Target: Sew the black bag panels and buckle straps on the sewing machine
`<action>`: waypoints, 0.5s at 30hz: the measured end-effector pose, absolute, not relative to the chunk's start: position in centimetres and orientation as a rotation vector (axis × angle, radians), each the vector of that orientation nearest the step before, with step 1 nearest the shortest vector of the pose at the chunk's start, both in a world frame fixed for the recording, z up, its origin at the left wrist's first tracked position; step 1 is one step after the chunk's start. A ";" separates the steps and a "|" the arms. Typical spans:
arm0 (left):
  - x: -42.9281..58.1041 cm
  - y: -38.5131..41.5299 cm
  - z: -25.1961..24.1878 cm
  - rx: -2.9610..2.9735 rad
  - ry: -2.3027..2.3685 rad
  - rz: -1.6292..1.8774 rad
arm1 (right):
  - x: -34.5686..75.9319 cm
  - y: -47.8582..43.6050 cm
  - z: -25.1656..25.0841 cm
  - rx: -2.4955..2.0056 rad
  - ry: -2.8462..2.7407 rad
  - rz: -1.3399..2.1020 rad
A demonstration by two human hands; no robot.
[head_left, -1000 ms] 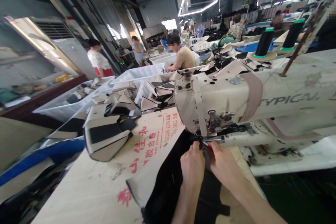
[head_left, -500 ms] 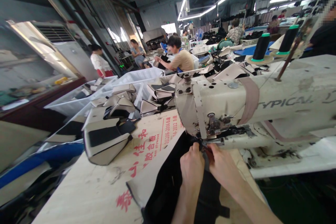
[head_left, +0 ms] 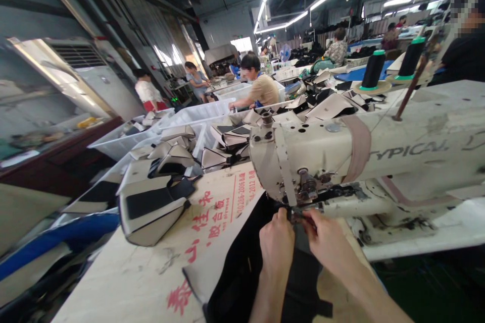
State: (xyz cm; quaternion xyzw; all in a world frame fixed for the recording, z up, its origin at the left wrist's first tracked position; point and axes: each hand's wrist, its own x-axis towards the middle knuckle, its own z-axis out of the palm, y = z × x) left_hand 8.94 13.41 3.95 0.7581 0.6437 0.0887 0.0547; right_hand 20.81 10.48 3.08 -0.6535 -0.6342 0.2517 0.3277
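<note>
Pinching black fabric [head_left: 238, 267] at the sewing machine [head_left: 333, 149] needle, we had left hand [head_left: 278, 243] and right hand [head_left: 326, 245] fingers clamped on it; next move likely needed even tension.

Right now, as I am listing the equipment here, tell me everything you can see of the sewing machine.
The sewing machine is a cream, metal-looking industrial model, worn and stained, with TYPICAL lettered along its long horizontal arm. A beige band wraps the arm; dark metal fittings cluster on its head. It sits on a pale table. Two black thread cones stand behind it. The left hand and right hand pinch black fabric under its head.
</note>
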 end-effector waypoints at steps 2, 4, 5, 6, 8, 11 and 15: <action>9.0 13.4 4.0 2.295 1.961 0.246 | 21.6 9.9 3.0 -1.657 -1.643 0.689; 9.0 13.4 3.9 2.296 1.959 0.241 | 22.3 9.2 2.6 -1.621 -1.610 0.716; 9.0 13.4 3.8 2.299 1.959 0.244 | 22.7 8.8 2.3 -1.615 -1.592 0.728; 9.0 13.5 3.8 2.302 1.960 0.249 | 23.1 8.4 2.0 -1.616 -1.580 0.743; 9.0 13.5 3.6 2.316 1.962 0.263 | 24.1 7.5 1.4 -1.632 -1.560 0.770; 8.9 13.7 3.4 2.330 1.964 0.275 | 26.4 5.9 0.8 -1.690 -1.482 0.732; 8.9 14.0 3.3 2.329 1.972 0.278 | 31.6 3.5 0.8 -1.876 -1.245 0.359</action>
